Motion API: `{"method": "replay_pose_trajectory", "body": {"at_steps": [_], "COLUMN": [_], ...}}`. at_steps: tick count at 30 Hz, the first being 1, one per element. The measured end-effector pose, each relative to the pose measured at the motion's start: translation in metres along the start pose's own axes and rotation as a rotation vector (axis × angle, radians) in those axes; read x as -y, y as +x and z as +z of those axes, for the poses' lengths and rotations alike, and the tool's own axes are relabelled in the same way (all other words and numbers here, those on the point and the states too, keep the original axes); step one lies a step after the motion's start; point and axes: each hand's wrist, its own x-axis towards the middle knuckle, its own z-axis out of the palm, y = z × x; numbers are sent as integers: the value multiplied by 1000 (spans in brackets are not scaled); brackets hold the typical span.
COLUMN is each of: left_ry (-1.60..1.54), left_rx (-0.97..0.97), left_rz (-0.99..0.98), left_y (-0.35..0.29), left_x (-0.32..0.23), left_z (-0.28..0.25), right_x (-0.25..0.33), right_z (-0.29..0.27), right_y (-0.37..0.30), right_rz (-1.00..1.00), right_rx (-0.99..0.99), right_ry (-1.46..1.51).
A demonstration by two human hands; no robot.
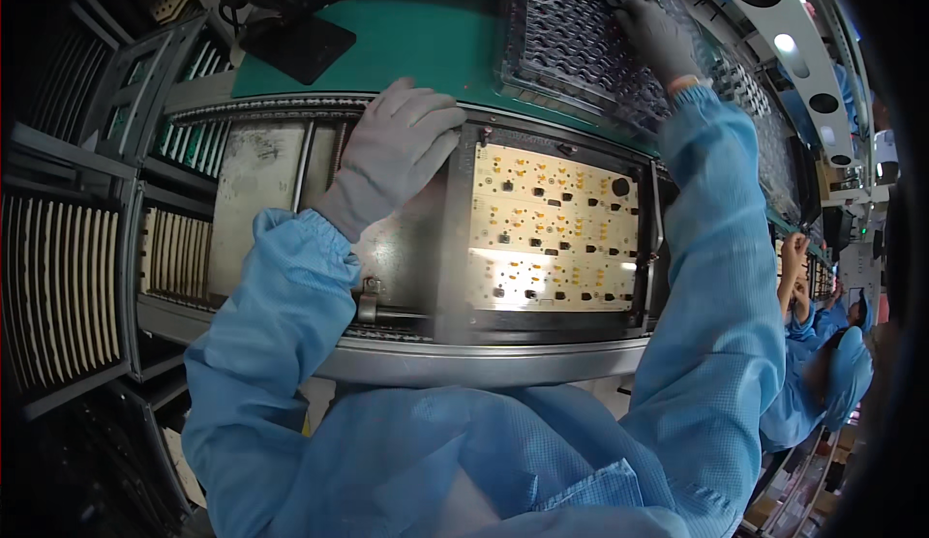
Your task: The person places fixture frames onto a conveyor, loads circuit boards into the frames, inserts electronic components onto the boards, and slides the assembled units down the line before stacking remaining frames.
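Observation:
My left hand (402, 146), in a grey glove, lies with its fingers stretched out by the far left corner of a dark carrier frame (455, 238). Within that frame is a pale circuit board panel (552, 233), dotted with rows of small black parts and yellow-orange marks. At the far right, my gloved right hand (663, 40) reaches over a clear plastic tray (571, 40) holding many dark round-edged parts. Its fingers are bent together down at the tray's contents; what sits between the fingertips is too small to make out.
The carrier rests on a conveyor with a metal front rail (484, 362) and a chain (281, 107) along its back. Racks of upright boards (63, 286) stand at left. Behind lie a green mat (416, 25) and a black pad (300, 49). Other people (823, 373) work at right.

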Motion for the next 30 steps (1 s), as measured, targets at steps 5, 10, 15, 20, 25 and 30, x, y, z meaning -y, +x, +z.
{"method": "replay_pose_trajectory", "body": {"at_steps": [5, 10, 15, 20, 25, 30], "left_ry": [-88, -87, -71, -40, -26, 36], "left_rx": [-8, 14, 9, 3, -16, -8], "left_rz": [5, -5, 26, 12, 26, 50], "left_y": [3, 0, -1, -5, -3, -7], "left_x": [0, 5, 6, 10, 9, 12], "left_z": [-7, -10, -3, -9, -2, -2], "right_x": [-18, -3, -14, 58, 32, 33], "right_z": [29, 29, 38, -67, -73, -58], "right_y": [47, 77, 61, -39, -192, -262], "right_rz": [15, 161, -75, 97, -46, 194], "right_rx": [123, 184, 99, 21, 257, 329], "right_ry": [-275, -120, -123, 467, 924, 941]}}
